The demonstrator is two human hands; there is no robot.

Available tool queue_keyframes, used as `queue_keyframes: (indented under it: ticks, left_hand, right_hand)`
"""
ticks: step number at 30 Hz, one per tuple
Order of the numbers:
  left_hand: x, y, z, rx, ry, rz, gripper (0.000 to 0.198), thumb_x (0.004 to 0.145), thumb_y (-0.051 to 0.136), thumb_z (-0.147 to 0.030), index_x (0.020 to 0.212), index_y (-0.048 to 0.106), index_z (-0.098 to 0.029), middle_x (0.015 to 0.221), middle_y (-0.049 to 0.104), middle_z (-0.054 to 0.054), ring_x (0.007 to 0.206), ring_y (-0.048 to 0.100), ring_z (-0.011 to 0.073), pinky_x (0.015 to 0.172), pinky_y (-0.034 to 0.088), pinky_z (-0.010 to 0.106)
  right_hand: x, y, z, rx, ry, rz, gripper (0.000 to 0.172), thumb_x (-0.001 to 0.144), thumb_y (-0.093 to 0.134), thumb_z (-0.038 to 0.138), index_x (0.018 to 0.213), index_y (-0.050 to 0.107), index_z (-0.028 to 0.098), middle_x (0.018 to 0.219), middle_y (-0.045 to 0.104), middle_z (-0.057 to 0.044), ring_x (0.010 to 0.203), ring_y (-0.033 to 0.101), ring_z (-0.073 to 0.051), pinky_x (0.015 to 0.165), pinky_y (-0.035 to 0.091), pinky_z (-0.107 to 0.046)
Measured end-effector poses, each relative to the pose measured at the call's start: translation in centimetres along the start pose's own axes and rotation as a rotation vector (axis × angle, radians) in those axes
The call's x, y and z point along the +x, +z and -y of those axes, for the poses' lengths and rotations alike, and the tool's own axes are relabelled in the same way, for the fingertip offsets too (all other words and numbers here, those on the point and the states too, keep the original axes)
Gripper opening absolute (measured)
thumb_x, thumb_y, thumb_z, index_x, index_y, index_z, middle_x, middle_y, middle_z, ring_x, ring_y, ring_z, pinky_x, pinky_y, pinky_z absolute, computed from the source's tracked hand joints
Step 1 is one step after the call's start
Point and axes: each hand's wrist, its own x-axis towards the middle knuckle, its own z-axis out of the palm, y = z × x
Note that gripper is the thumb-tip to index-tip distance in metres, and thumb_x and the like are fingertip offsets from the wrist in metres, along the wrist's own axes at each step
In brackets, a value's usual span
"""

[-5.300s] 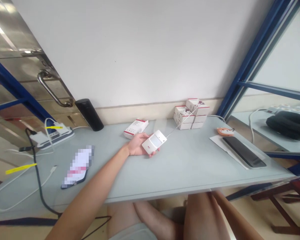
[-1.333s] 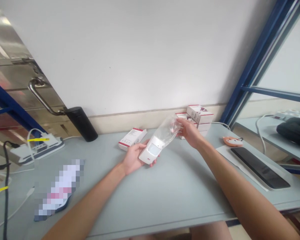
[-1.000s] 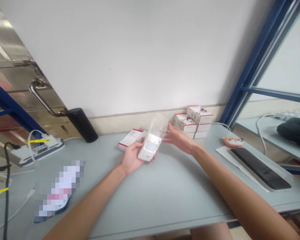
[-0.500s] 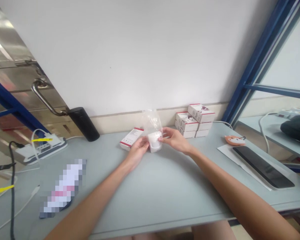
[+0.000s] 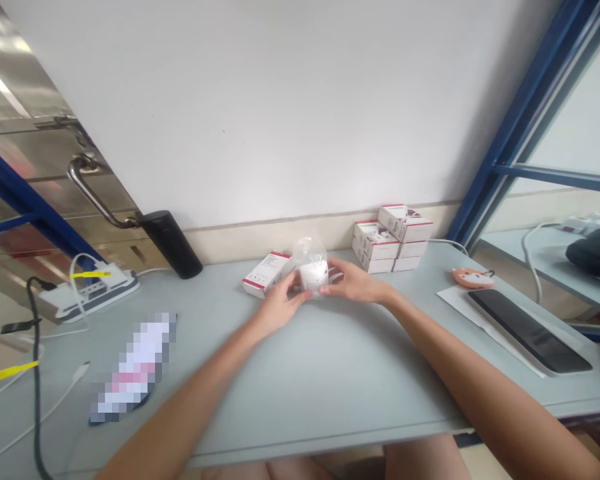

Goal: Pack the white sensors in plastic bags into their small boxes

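Note:
A small white rounded object (image 5: 314, 276) sits inside a clear plastic bag (image 5: 310, 249), whose loose top sticks up toward the wall. My left hand (image 5: 281, 297) grips it from the left with the fingertips, and my right hand (image 5: 353, 281) grips its right side with thumb and fingers. The kind of object is too blurred to make out. Just behind my left hand lies a flat white box with red edges (image 5: 267, 272). A stack of similar white and red boxes (image 5: 393, 240) stands beyond my right hand against the wall.
On the left are a black cylinder (image 5: 171, 245), a power strip (image 5: 96, 293) with cables and a pixelated item (image 5: 135, 367). At right, a dark-screened slab (image 5: 529, 330) lies on white paper, near a small orange fox-like item (image 5: 473, 277). A blue frame (image 5: 503, 127) borders the desk.
The bagged white object has turned between my hands, and the bag's top stands lower. My fingers have shifted their hold toward its lower part. The view has shifted slightly.

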Motion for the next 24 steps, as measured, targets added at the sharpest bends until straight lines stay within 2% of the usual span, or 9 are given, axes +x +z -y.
queue_keyframes:
  ticks: [5, 10, 13, 18, 21, 24]
  left_hand:
    - [0.1, 0.1, 0.7, -0.053, -0.014, -0.004, 0.055, 0.084, 0.081, -0.042, 0.132, 0.063, -0.022, 0.123, 0.076, 0.011, 0.116, 0.071, 0.031, 0.103, 0.054, 0.044]
    - [0.3, -0.2, 1.2, -0.232, -0.028, 0.046, 0.058, 0.083, 0.081, -0.045, 0.131, 0.063, -0.019, 0.118, 0.076, 0.013, 0.108, 0.074, 0.0295, 0.101, 0.055, 0.044]
    - [0.5, -0.4, 1.1, -0.27, -0.058, 0.012, 0.051, 0.078, 0.085, -0.042, 0.119, 0.065, -0.019, 0.11, 0.077, 0.012, 0.106, 0.074, 0.0291, 0.098, 0.055, 0.043]
    - [0.5, -0.5, 0.6, -0.27, -0.104, -0.049, 0.038, 0.072, 0.085, -0.042, 0.094, 0.065, -0.019, 0.091, 0.077, 0.007, 0.086, 0.073, 0.0241, 0.081, 0.054, 0.036]
    - [0.4, -0.7, 0.3, -0.265, -0.129, -0.056, 0.033, 0.071, 0.084, -0.04, 0.086, 0.063, -0.019, 0.083, 0.074, 0.004, 0.077, 0.07, 0.0207, 0.075, 0.052, 0.033]
    - [0.2, -0.8, -0.1, -0.244, -0.138, -0.068, 0.03, 0.072, 0.083, -0.037, 0.082, 0.061, -0.02, 0.079, 0.073, 0.003, 0.075, 0.069, 0.0211, 0.075, 0.052, 0.034]
  right_hand:
    - [0.2, 0.4, -0.2, 0.06, -0.012, -0.012, 0.037, 0.094, 0.068, 0.044, 0.122, 0.071, 0.02, 0.121, 0.075, -0.009, 0.109, 0.069, -0.027, 0.1, 0.053, -0.045]
    - [0.0, 0.4, -1.1, 0.16, 0.039, 0.054, 0.044, 0.096, 0.063, 0.054, 0.119, 0.072, 0.018, 0.118, 0.076, -0.009, 0.112, 0.068, -0.029, 0.103, 0.051, -0.048]
    - [0.0, 0.4, -1.4, 0.194, 0.033, 0.08, 0.05, 0.095, 0.064, 0.057, 0.125, 0.071, 0.018, 0.122, 0.075, -0.009, 0.114, 0.067, -0.029, 0.106, 0.049, -0.048]
    - [0.2, 0.9, -1.4, 0.268, -0.013, 0.126, 0.055, 0.093, 0.068, 0.059, 0.129, 0.07, 0.017, 0.128, 0.074, -0.01, 0.119, 0.066, -0.03, 0.111, 0.047, -0.048]
    - [0.2, 1.3, -1.6, 0.286, -0.04, 0.13, 0.055, 0.092, 0.068, 0.06, 0.128, 0.071, 0.018, 0.13, 0.073, -0.01, 0.12, 0.066, -0.03, 0.112, 0.046, -0.048]
    - [0.2, 1.5, -1.5, 0.278, -0.072, 0.138, 0.052, 0.094, 0.065, 0.058, 0.128, 0.07, 0.019, 0.13, 0.074, -0.008, 0.12, 0.067, -0.029, 0.112, 0.047, -0.047]
